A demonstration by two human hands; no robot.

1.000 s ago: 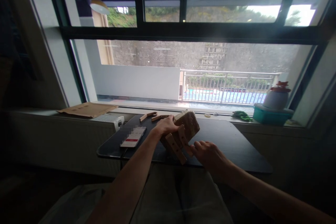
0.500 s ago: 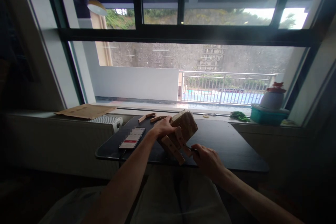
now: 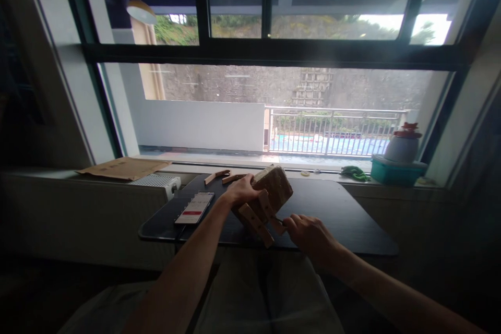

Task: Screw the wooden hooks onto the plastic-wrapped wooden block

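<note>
A brown block-shaped wooden piece point(image 3: 278, 188) is held tilted over the dark table point(image 3: 332, 209). My left hand point(image 3: 243, 190) grips it from the upper left, fingers closed round it. Two pale wooden strips with dark holes stick out on its near side: a left strip point(image 3: 256, 224) and a right strip point(image 3: 268, 207). Closed on a thin dark tool point(image 3: 280, 221), my right hand point(image 3: 307, 232) keeps the tool's tip at the right strip. Most of the tool is hidden in the fingers, so its kind cannot be made out.
Two loose wooden pieces point(image 3: 216, 176) lie at the table's back left. A phone point(image 3: 194, 209) with a cable rests near the left edge. Behind are a brown envelope point(image 3: 124, 168), a radiator point(image 3: 160, 182), a green cloth point(image 3: 354, 173) and a teal box point(image 3: 395, 171) with a white bottle point(image 3: 403, 146) on top.
The whole view has shifted slightly. My right hand has turned a little around the tool, and its fingers look closer to the strip. The left hand keeps its grip on the wooden piece.
</note>
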